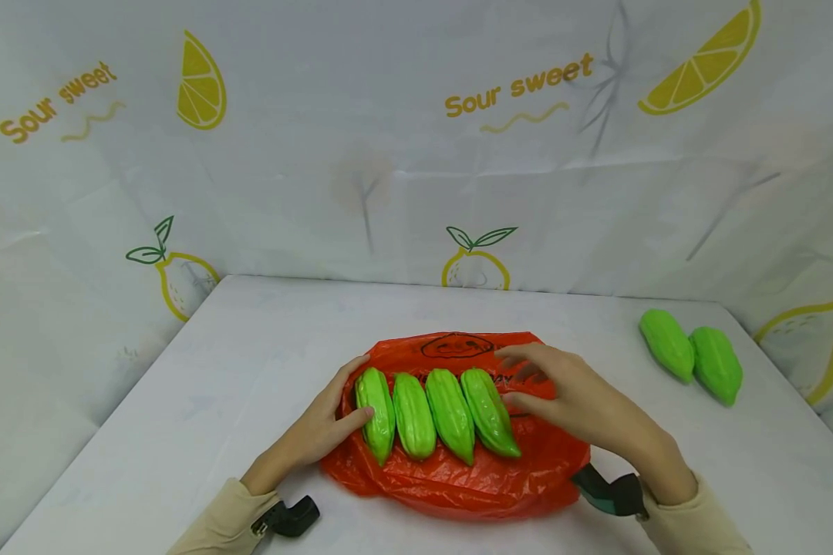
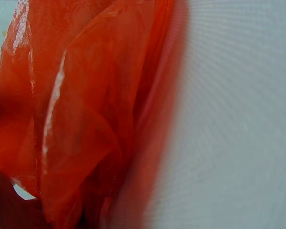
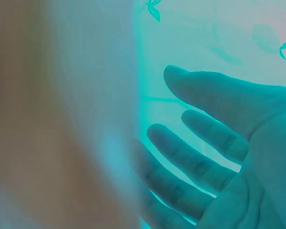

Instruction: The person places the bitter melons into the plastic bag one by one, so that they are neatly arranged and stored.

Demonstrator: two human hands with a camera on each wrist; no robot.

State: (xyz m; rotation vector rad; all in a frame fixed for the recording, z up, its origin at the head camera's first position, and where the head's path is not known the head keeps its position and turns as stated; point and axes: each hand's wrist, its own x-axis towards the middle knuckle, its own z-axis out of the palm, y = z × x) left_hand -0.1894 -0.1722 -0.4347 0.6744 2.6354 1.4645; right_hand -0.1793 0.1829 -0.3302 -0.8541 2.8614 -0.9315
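Worktop (image 1: 215, 401): smooth-looking, so little grip may be given to sliding film. Red bag (image 1: 468, 489): laid out limp and crumpled on it; if one edge is pulled, the film could be dragged askew and its load shifted. Tearing is possible if it is tugged hard.

Row of four green fruits (image 1: 447, 412): laid side by side on the bag's middle; tapered and slick-looking, so several could be rolled by one nudge.

Right hand (image 1: 576, 389): held over the bag's right part, fingers spread, nothing gripped. The rightmost fruit (image 1: 490, 416) is just beside it and could be knocked by an inward sweep. Left hand (image 1: 326, 426): set at the bag's left edge, fingers and thumb apart, thumb tip over the leftmost fruit (image 1: 382, 424); whether pressure is applied can't be told. If it is pushed, bunching is likely.

Pair of loose green fruits (image 1: 716, 366): well apart from the bag, beyond its right side; could be rolled if bumped.

Black wrist unit (image 1: 607, 493): at the bag's right edge; film could be snagged.
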